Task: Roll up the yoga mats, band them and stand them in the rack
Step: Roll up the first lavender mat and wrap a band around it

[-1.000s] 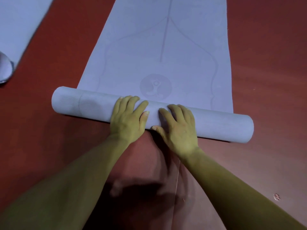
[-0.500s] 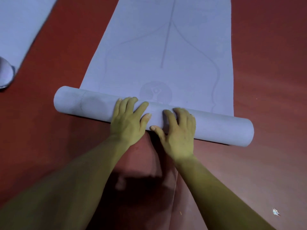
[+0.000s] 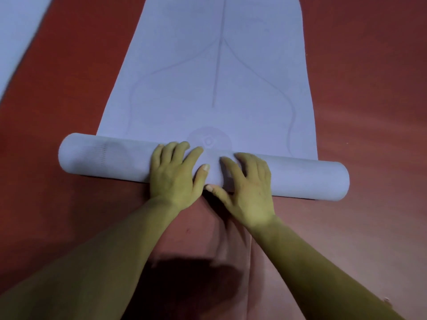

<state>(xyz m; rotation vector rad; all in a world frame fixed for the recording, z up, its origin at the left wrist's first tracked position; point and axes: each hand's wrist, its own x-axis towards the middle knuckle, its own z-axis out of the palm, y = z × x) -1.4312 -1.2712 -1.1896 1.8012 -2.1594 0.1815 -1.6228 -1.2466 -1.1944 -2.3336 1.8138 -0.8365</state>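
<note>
The red floor [image 3: 369, 88] fills the view, with wide bare stretches to the outside of each hand and on the near side between the forearms. A pale lilac yoga mat [image 3: 184, 77] lies flat on it, running away from the hands to the top edge of the view, its long edges straight and faint curved lines printed on it. Its near end is wound into a thick roll [image 3: 104, 158] lying crosswise under both hands. The roll sticks out well past the left hand and about as far past the right, each end slightly beyond the flat mat's side edges. A second mat [image 3: 16, 38] of the same colour lies far beyond the left hand, cut by the frame's corner, well apart from the first.

The left hand [image 3: 175, 174] rests palm-down on top of the roll, fingers stretched forward, grasping nothing. The right hand [image 3: 249, 188] lies just beside it, fingers spread over the roll, thumb against its near side. A round emblem [image 3: 209, 140] shows just beyond the fingertips, partly taken into the roll.
</note>
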